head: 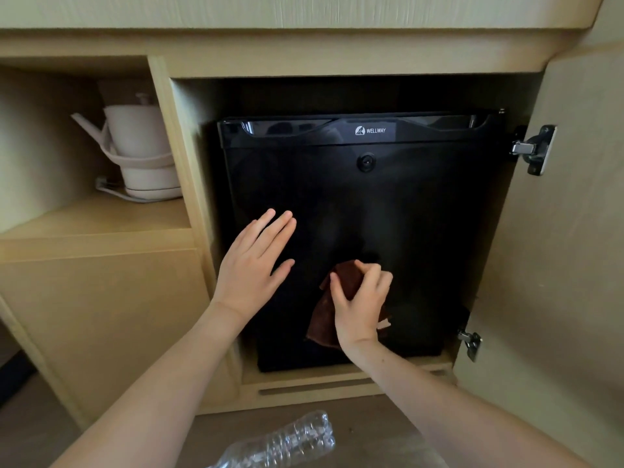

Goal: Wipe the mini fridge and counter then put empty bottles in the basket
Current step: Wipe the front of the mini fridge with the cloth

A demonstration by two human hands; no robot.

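Observation:
A black mini fridge (405, 204) stands shut inside a wooden cabinet recess. My left hand (253, 265) lies flat with straight fingers against the left part of the fridge door. My right hand (361, 305) grips a dark brown cloth (324, 315) and holds it against the lower middle of the door. Clear, empty plastic bottles (287, 444) lie on the floor at the bottom of the view, between my forearms.
The cabinet door (574, 231) hangs open on the right, with metal hinges (533, 150) on its inner side. A white kettle (141, 150) on its base sits in the open shelf to the left. The countertop edge (304, 15) runs above.

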